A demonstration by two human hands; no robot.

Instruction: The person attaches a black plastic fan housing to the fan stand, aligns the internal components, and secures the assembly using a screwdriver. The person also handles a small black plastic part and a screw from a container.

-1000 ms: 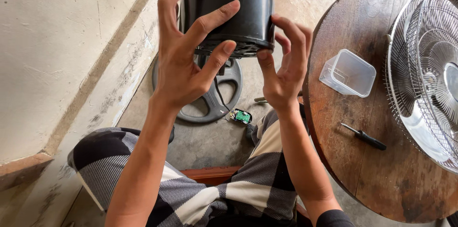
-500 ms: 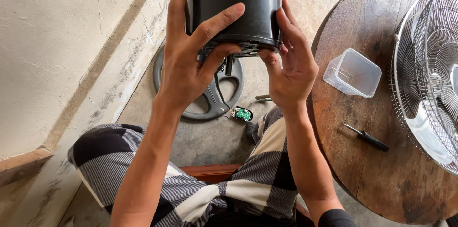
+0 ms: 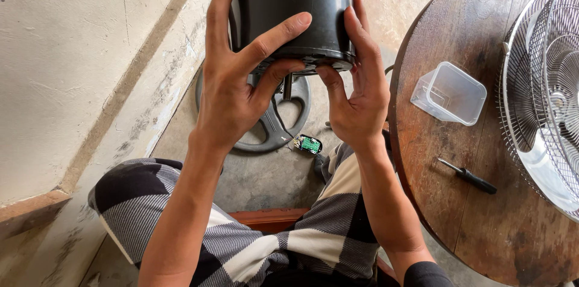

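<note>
Sitting beside a pale plastered wall (image 3: 72, 52) on our left, we are looking down past our checked shorts (image 3: 241, 239) at a grey concrete floor (image 3: 253, 184). We are wrapping our left hand (image 3: 232, 91) around the near end of a black cylindrical housing (image 3: 292, 3), fingers spread up its side and the thumb pressing under its ribbed lower rim. Behind that hand, a round dark fan base (image 3: 268, 127) is lying flat on the floor, partly hidden by our wrist and by the housing, and a thin cable is running from it to a small green circuit board (image 3: 309, 144) just beside our knee. We are closing our right hand (image 3: 356, 91) on the other side of the housing, fingers flat against its wall and the thumb tucked at the rim, so both hands are holding it up between them. Further right, a round wooden table (image 3: 446, 202) is carrying a clear plastic container (image 3: 449, 93), a black-handled screwdriver (image 3: 469, 176) near its edge, and a wire fan guard (image 3: 543, 82) with pale blades behind it, cut off by the frame.
</note>
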